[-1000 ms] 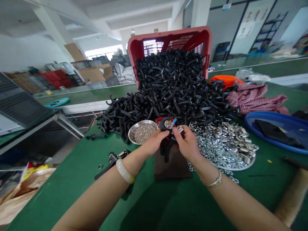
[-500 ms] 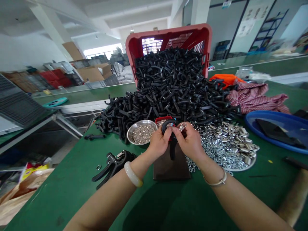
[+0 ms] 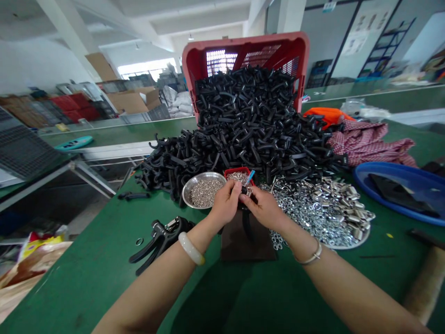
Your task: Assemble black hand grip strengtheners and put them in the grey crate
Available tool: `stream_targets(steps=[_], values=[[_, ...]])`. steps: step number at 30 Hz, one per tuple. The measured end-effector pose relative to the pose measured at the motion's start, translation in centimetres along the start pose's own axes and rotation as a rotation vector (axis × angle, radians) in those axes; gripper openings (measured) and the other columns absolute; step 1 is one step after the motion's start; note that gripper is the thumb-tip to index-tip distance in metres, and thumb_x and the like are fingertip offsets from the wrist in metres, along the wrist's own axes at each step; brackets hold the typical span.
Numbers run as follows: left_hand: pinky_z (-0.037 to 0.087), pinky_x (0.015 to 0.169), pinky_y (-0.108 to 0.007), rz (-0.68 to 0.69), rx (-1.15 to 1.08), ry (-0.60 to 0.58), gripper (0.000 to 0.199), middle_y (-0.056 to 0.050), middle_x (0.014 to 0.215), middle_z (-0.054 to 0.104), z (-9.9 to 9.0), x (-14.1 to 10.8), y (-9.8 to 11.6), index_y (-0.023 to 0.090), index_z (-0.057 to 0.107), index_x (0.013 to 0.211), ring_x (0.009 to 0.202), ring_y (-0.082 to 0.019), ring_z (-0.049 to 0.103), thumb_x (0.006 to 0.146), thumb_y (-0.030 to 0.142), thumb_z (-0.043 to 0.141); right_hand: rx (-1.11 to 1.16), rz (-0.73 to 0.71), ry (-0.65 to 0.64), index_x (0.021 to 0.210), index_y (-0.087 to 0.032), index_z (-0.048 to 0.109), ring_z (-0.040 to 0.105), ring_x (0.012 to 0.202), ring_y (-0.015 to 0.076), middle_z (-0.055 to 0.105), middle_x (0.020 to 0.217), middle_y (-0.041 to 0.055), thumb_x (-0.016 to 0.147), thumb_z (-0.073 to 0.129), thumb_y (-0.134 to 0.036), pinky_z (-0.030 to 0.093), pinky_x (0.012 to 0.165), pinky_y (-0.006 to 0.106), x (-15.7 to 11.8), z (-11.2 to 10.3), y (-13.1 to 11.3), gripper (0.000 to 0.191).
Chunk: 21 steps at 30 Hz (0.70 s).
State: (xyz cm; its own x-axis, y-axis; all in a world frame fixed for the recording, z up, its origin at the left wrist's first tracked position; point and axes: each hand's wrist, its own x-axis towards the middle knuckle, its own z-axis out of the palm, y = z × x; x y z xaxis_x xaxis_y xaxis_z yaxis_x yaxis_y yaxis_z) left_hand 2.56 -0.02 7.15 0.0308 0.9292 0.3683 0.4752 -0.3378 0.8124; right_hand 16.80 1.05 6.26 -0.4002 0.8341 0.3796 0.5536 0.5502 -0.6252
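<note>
My left hand (image 3: 225, 202) is closed around a curved black plastic handle (image 3: 247, 226), whose lower arm hangs over a dark brown flat block (image 3: 247, 248). My right hand (image 3: 264, 208) pinches a coil spring (image 3: 248, 190) against the top of that handle. Fingers of both hands meet there and cover most of the joint. Just behind them is a red tray (image 3: 239, 170) of small metal parts, with a light-blue stick (image 3: 250, 176) at its edge. A steel bowl (image 3: 185, 189) of tiny metal pins stands left of my hands.
A red crate (image 3: 243, 42) spills a heap of black handles (image 3: 239, 134) across the table. To the right lie a pile of springs and nuts (image 3: 323, 213), a blue tray (image 3: 382, 170) and a hammer (image 3: 426, 278). A hand grip with a spring (image 3: 167, 239) and a ring (image 3: 139, 241) lie left.
The spring in my right hand has come left and down onto the black handle. Both hands have drawn closer together and slightly lower, and the handle has turned.
</note>
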Motion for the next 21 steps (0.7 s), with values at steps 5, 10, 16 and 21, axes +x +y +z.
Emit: stream_targets(steps=[5, 10, 16, 21], values=[[0.039, 0.068, -0.025, -0.057, -0.09, -0.015, 0.036, 0.0, 0.07, 0.054, 0.7, -0.3, -0.8, 0.018, 0.051, 0.074, 0.07, -0.014, 0.051, 0.088, 0.044, 0.031, -0.044, 0.058, -0.024, 0.077, -0.018, 0.052, 0.051, 0.059, 0.0155, 0.056, 0.063, 0.0019, 0.085, 0.037, -0.052, 0.034, 0.055, 0.025, -0.6, 0.4, 0.0, 0.038], [0.039, 0.066, -0.025, -0.081, -0.178, 0.016, 0.038, 0.0, 0.067, 0.052, 1.3, -0.8, -1.3, 0.017, 0.049, 0.07, 0.067, -0.014, 0.049, 0.087, 0.047, 0.032, -0.11, 0.055, -0.123, 0.07, -0.019, 0.049, 0.05, 0.057, 0.0156, 0.054, 0.06, 0.0024, 0.087, 0.035, -0.051, 0.031, 0.052, 0.026, -0.9, -0.3, -0.6, 0.039], [0.037, 0.062, -0.025, -0.041, -0.129, 0.034, 0.038, 0.0, 0.064, 0.048, 1.5, -1.7, -1.0, 0.018, 0.045, 0.068, 0.063, -0.013, 0.046, 0.089, 0.044, 0.027, -0.168, 0.164, -0.246, 0.073, -0.018, 0.05, 0.056, 0.064, 0.0183, 0.06, 0.066, 0.0068, 0.089, 0.033, -0.04, 0.035, 0.055, 0.027, -1.2, -0.6, -1.3, 0.033], [0.035, 0.059, -0.025, -0.016, -0.024, 0.046, 0.039, -0.001, 0.063, 0.047, 1.8, -2.3, -0.9, 0.019, 0.045, 0.069, 0.062, -0.014, 0.045, 0.089, 0.045, 0.024, -0.359, 0.215, -0.264, 0.088, -0.013, 0.051, 0.061, 0.076, 0.0238, 0.064, 0.083, 0.0157, 0.087, 0.035, -0.028, 0.037, 0.062, 0.03, -1.7, -0.6, -2.8, 0.022]])
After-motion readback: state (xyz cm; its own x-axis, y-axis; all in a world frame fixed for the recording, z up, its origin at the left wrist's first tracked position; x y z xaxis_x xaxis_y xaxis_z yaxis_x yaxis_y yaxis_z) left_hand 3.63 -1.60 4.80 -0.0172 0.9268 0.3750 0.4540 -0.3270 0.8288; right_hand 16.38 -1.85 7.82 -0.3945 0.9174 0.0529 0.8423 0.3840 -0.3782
